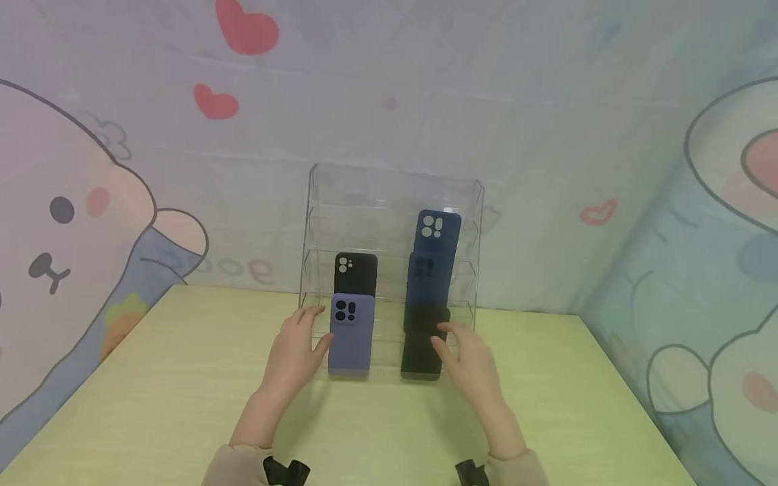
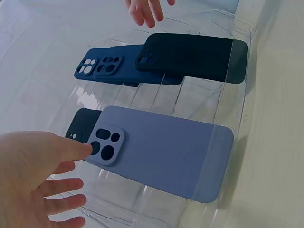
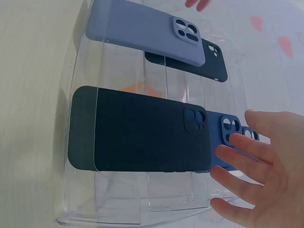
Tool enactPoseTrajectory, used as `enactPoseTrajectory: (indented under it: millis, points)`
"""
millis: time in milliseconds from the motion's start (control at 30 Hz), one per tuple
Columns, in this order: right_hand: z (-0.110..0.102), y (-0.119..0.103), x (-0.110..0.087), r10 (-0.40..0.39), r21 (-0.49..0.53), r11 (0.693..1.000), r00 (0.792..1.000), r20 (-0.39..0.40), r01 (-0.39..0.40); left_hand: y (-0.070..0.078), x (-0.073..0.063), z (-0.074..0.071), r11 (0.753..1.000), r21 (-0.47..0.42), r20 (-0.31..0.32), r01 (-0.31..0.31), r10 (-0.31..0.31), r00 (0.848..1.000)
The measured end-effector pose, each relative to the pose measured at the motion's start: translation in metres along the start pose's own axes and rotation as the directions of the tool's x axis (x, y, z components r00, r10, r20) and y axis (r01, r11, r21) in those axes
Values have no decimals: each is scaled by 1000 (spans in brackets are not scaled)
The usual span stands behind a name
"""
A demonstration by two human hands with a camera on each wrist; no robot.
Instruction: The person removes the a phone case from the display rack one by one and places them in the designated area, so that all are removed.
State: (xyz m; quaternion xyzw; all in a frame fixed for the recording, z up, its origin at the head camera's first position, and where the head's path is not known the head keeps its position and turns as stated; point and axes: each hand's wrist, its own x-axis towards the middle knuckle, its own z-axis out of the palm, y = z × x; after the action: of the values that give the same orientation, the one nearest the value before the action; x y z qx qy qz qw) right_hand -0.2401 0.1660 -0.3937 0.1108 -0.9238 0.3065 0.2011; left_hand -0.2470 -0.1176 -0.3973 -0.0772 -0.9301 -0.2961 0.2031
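A clear tiered rack (image 1: pixel 395 182) stands at the back of the table, with phone cases on its steps. On its left side a lavender phone case (image 1: pixel 355 341) leans in front of a black one (image 1: pixel 365 273). Two blue cases (image 1: pixel 446 226) are stacked up its right side, with a black case (image 1: pixel 419 354) lowest in front. My left hand (image 1: pixel 294 347) is beside the lavender case, fingers spread and thumb right at its camera cutout. Near the top of the front black case is my right hand (image 1: pixel 471 361), its fingers apart and loosely bent, gripping nothing.
The pale yellow table (image 1: pixel 182 405) extends to both sides and in front of the rack. Behind it hangs a cloth backdrop (image 1: pixel 389 81) printed with hearts and cartoon animals. Black wrist cameras (image 1: pixel 287 471) sit at both sleeves.
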Motion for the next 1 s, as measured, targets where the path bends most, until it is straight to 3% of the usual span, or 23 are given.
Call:
enactPoseTrajectory:
  millis: [233, 400, 533, 633, 1000]
  points:
    - [-4, 5, 1, 34, 87, 996, 998, -61, -28, -12, 3, 1, 988, -154, -147, 33, -56, 988]
    - [0, 9, 4, 26, 149, 989, 988, -150, -4, -28, 6, 1, 953, -294, -206, 78, -143, 968]
    - [4, 15, 6, 59, 193, 981, 981, -183, -23, -43, 7, 4, 889, -425, -159, 173, -262, 952]
    - [6, 17, 6, 84, 215, 976, 979, -184, -43, -51, 8, 6, 841, -490, -105, 227, -316, 943]
    - [7, 22, 8, 144, 276, 957, 975, -167, -94, -61, 9, 5, 734, -598, 55, 320, -361, 931]
